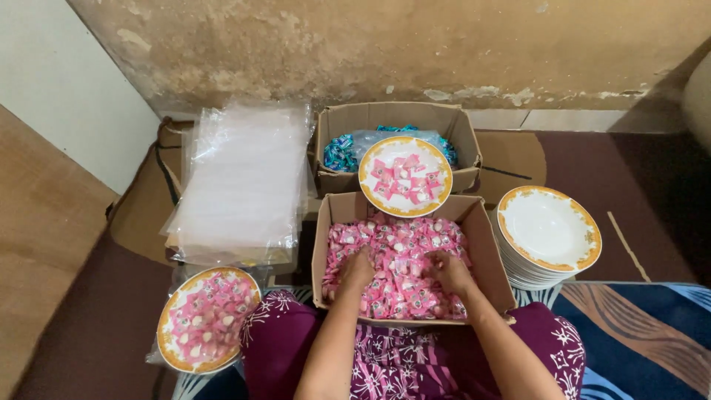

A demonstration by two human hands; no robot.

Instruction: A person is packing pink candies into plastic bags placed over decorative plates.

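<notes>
Pink wrapped candies fill a cardboard box that sits on the floor right in front of the person, its long side running left to right. Both hands are pushed down into the heap at the near half of the box. The left hand sits left of centre, the right hand right of centre, and a small gap of candies lies between them. Fingers curl down into the pile, so whether either hand has closed on any candies cannot be told.

Just beyond the far wall of this box, a white plate with a yellow rim rests across the edge of a second cardboard box and carries a thin layer of pink candies. It lies straight ahead of the hands and slightly to the right, so the right hand is the nearer one. Blue candies show inside that far box.

To the right stands a stack of empty plates. At near left, a full plate of candies sits beside the person's knee, and a pile of clear plastic bags lies further back.
</notes>
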